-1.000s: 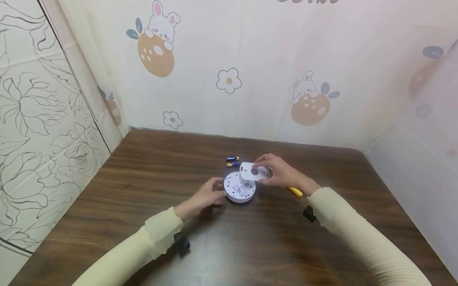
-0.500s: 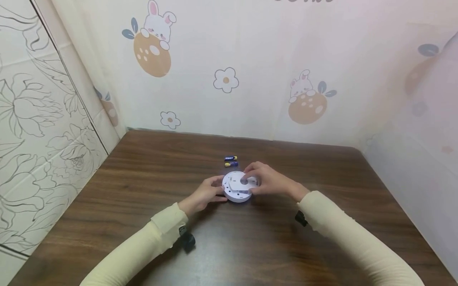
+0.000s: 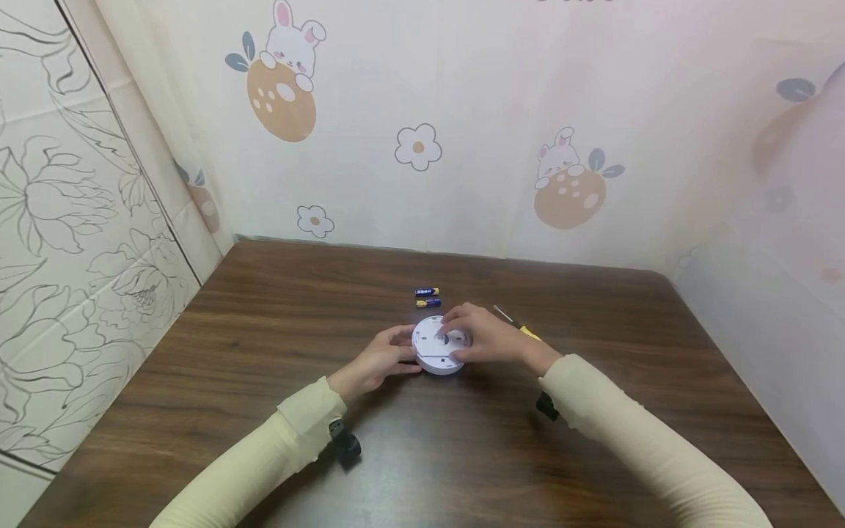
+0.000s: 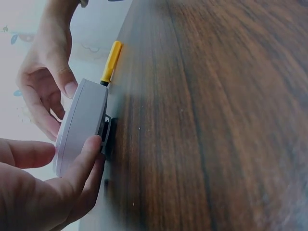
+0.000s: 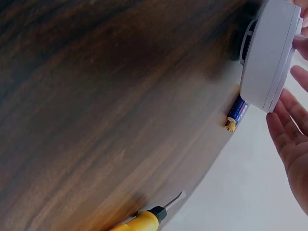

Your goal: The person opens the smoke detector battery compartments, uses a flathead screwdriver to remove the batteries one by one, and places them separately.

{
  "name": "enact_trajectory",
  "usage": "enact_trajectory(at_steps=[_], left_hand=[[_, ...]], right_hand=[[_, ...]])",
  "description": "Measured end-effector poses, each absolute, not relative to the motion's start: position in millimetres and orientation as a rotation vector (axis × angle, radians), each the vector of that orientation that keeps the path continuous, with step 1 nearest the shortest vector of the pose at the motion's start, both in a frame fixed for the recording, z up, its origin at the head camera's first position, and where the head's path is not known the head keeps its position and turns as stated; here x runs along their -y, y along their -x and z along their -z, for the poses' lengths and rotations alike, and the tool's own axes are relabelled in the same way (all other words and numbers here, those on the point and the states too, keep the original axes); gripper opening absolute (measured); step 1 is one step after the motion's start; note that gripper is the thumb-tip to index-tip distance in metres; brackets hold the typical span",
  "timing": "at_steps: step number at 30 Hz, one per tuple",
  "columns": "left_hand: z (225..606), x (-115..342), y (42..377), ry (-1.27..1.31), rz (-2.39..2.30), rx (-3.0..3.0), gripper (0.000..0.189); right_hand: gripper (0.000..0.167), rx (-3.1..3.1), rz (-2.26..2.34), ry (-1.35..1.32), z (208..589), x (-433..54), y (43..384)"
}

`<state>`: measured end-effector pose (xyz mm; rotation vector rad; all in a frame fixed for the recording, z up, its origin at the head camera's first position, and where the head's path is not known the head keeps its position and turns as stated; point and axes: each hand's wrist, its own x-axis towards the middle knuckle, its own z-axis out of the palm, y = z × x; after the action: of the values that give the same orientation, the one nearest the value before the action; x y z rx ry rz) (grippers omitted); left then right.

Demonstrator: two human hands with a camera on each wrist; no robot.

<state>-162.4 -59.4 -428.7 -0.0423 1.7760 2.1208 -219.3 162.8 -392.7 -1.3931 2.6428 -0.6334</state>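
Observation:
A round white smoke detector [image 3: 441, 369] lies on the table with its flat back up, its dark vented side [image 4: 104, 132] facing the tabletop. The white mounting plate [image 3: 428, 346] now sits flat over that back, level with the rim. From the left, my left hand [image 3: 379, 359] grips the detector's side, thumb at the upper edge and fingers lower down its wall. My right hand [image 3: 491, 339] bends over the plate from the right, a fingertip near the middle hole and the thumb at the near edge. That hand covers the plate's right part.
Two blue and yellow batteries [image 3: 427, 292] lie side by side just behind the detector. A yellow-handled screwdriver [image 5: 144, 222] lies to the right, partly behind the right forearm in the head view. A patterned cloth [image 3: 370, 191] hangs at the table's [image 3: 297, 293] back edge.
The right hand has lowered the mounting plate from above the detector's exposed inside onto its back, and the plate has turned to line up with the rim. My left hand has closed in on the detector's side.

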Motion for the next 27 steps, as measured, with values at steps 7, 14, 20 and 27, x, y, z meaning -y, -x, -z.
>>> enact_trajectory(at_steps=[7,14,20,27], left_hand=[[429.6,59.8,162.4,0.052,-2.123,-1.775,0.048],[430.3,58.0,164.2,0.086,-2.115,-1.8,0.051],[430.8,57.5,165.7,0.089,-2.114,-1.817,0.05],[426.2,64.1,171.2,-0.246,-1.78,-2.269,0.059]], right_hand=[[0.038,-2.642,0.611,1.346,391.6,-162.9,219.3],[0.041,-2.628,0.598,1.323,387.9,-161.8,217.8],[0.046,-2.636,0.574,1.317,386.2,-161.7,217.3],[0.053,-2.648,0.546,1.345,388.5,-162.9,219.6]])
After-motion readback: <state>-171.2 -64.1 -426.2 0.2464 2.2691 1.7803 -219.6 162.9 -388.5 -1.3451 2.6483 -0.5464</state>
